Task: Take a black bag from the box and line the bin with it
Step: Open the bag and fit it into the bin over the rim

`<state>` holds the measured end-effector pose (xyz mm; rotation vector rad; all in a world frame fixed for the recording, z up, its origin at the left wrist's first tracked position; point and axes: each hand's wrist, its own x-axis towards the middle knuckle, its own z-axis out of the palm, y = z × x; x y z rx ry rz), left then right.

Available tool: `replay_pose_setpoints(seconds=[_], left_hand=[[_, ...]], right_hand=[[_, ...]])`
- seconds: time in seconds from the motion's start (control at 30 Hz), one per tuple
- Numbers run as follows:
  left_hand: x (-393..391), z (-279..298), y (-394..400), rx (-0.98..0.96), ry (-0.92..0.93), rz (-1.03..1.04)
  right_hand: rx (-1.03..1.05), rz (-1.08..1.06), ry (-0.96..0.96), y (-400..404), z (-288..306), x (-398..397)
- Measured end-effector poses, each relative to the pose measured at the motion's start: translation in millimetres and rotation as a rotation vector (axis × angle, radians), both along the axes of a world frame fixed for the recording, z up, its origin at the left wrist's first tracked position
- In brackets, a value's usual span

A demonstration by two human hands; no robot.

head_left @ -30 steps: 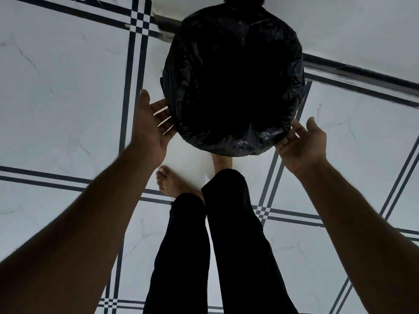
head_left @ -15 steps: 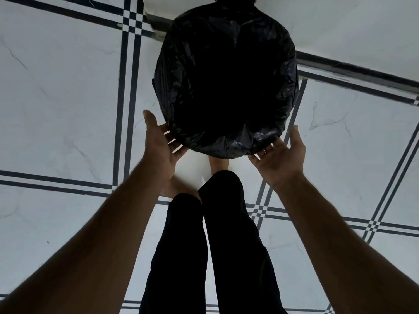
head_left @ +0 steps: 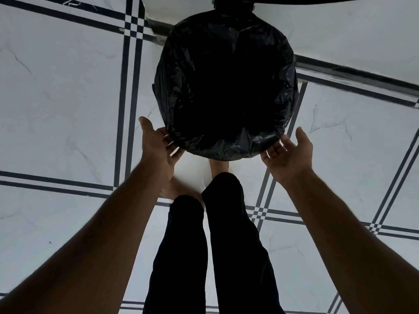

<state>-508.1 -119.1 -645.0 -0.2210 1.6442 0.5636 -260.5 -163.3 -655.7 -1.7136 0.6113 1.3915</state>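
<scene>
A round bin stands on the tiled floor in front of me, seen from above, with the black bag (head_left: 226, 141) spread over its mouth and folded down around the rim. The bin's own wall is hidden under the crinkled plastic, and its inside is dark. My left hand (head_left: 158, 147) is at the near left of the rim, palm up and fingers apart, its fingertips touching the bag's folded edge. At the near right, my right hand (head_left: 289, 154) is held the same way. Neither hand grips the plastic. The box is out of view.
White marble-look floor tiles (head_left: 56, 98) with dark double border lines surround the bin. A white wall with a dark skirting (head_left: 353, 73) runs behind it at the upper right. My legs in black trousers (head_left: 217, 245) and bare feet stand just in front of the bin.
Both hands have slid from the sides of the rim down to its near edge, closer together. The bag's fold sits lower around the rim.
</scene>
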Motion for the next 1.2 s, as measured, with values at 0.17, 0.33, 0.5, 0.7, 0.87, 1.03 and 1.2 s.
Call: replay_pose_setpoints(seconds=[0.17,0.33,0.5,0.7,0.87,1.03,1.2], left_hand=[[3.1,-1.5,-2.4,0.014,-0.041,0.089],[2.8,-4.6,-5.5,0.034,-0.020,0.060],[-0.1,-10.9,-4.2,0.019,-0.011,0.028],[1.0,-10.5,5.3,0.064,0.218,-0.052],[-1.4,-9.0,21.5,0.349,0.538,-0.237],[1.0,-2.9,30.4,0.316,0.386,-0.274],[1.9,-0.7,28.3,0.192,0.229,-0.220]], right_hand=[[0.081,0.082,0.020,6.1,1.5,-0.4],[0.053,0.081,0.001,1.4,-1.8,2.5],[0.102,0.063,0.036,5.1,0.8,2.3],[0.018,-0.001,-0.100,15.7,-0.8,7.8],[0.145,0.058,-0.066,25.5,2.2,12.8],[0.158,0.125,-0.072,28.1,4.2,12.9],[0.079,0.304,-0.148,31.5,5.9,4.7]])
